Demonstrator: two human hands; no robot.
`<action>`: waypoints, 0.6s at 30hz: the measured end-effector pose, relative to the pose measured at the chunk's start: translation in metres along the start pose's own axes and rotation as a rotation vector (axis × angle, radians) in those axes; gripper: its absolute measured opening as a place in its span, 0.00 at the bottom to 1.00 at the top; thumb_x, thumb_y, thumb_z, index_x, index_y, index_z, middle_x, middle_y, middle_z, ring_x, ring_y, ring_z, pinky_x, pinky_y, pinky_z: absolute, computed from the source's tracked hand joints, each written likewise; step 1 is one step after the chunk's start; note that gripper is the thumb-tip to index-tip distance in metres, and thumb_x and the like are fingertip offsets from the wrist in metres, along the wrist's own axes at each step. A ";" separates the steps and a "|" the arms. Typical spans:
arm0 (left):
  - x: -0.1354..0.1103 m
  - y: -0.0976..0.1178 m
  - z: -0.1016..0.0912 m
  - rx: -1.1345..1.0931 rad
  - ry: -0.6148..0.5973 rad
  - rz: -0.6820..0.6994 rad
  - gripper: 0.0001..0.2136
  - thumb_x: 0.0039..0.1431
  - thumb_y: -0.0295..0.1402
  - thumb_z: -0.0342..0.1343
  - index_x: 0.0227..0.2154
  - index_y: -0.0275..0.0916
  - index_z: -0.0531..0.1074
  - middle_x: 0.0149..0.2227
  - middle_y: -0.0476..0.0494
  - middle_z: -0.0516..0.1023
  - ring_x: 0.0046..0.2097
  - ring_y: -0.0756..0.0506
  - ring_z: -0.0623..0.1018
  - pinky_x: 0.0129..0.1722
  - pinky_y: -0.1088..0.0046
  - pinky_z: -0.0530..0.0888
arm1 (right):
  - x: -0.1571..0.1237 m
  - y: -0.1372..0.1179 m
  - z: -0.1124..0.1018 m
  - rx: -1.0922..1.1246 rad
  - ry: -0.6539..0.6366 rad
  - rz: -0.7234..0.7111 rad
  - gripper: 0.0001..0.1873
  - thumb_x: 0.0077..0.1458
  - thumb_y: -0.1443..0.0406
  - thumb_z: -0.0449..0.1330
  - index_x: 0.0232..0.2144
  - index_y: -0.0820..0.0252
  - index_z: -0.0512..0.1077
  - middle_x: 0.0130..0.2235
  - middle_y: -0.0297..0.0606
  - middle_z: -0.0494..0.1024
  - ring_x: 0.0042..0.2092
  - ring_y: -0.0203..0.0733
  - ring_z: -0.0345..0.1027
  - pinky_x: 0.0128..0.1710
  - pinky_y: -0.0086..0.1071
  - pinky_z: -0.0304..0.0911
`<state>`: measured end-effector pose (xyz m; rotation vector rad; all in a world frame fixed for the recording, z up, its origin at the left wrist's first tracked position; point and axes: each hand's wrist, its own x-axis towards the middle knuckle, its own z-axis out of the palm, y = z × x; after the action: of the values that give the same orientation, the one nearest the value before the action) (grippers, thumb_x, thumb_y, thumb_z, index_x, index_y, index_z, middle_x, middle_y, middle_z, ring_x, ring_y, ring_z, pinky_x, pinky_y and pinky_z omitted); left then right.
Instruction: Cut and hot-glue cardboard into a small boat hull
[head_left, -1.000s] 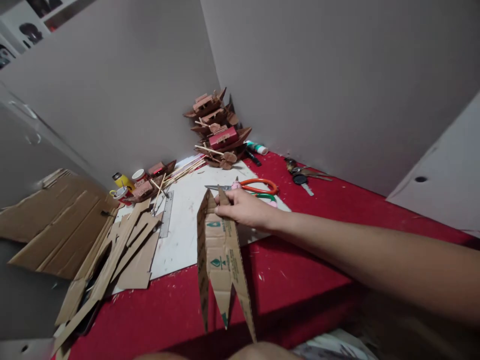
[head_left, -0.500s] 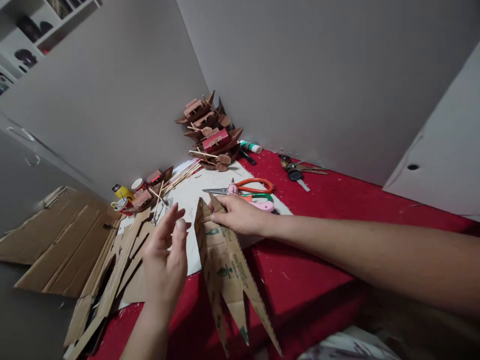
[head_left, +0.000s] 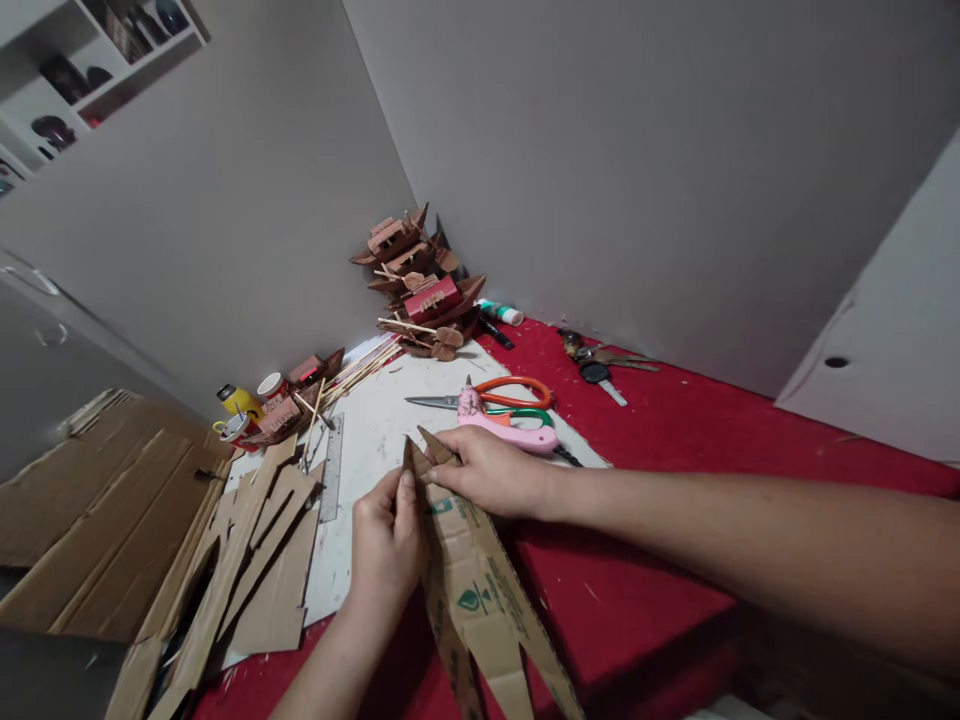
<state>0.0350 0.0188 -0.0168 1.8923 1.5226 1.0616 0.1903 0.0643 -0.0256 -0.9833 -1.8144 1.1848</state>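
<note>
A folded brown cardboard piece (head_left: 474, 597), cut into long points at both ends and printed in green and black, hangs tilted over the near table edge. My left hand (head_left: 390, 540) pinches its left side near the top, thumb facing me. On the right side of the same end, my right hand (head_left: 480, 465) is closed, thumb on the inner face. Just beyond my right hand lie a pink glue gun (head_left: 510, 432) and orange-handled scissors (head_left: 517, 388). A green handle (head_left: 529, 415) shows between them.
Cardboard strips (head_left: 255, 540) and large cardboard sheets (head_left: 97, 510) lie at left, beside a ruler (head_left: 331, 470). Small model boats (head_left: 431, 290) are stacked in the corner. Sticks (head_left: 360, 370), a yellow bottle (head_left: 241, 402), cups (head_left: 240, 430) and keys (head_left: 600, 372) lie around the red table (head_left: 675, 425).
My left hand has moved right and closed on the cardboard's left side; it was open and apart before. My right hand keeps its hold. The view has tilted slightly up.
</note>
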 end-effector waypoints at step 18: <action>-0.006 -0.011 0.000 -0.478 -0.029 -0.211 0.19 0.63 0.47 0.49 0.43 0.40 0.79 0.46 0.42 0.81 0.51 0.41 0.76 0.55 0.65 0.68 | -0.001 0.004 0.006 0.109 -0.044 0.057 0.06 0.51 0.68 0.56 0.31 0.63 0.73 0.34 0.37 0.78 0.37 0.43 0.70 0.37 0.30 0.63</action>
<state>0.0282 0.0163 -0.0267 1.3837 1.2754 1.1678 0.1865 0.0627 -0.0314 -0.9587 -1.7465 1.3346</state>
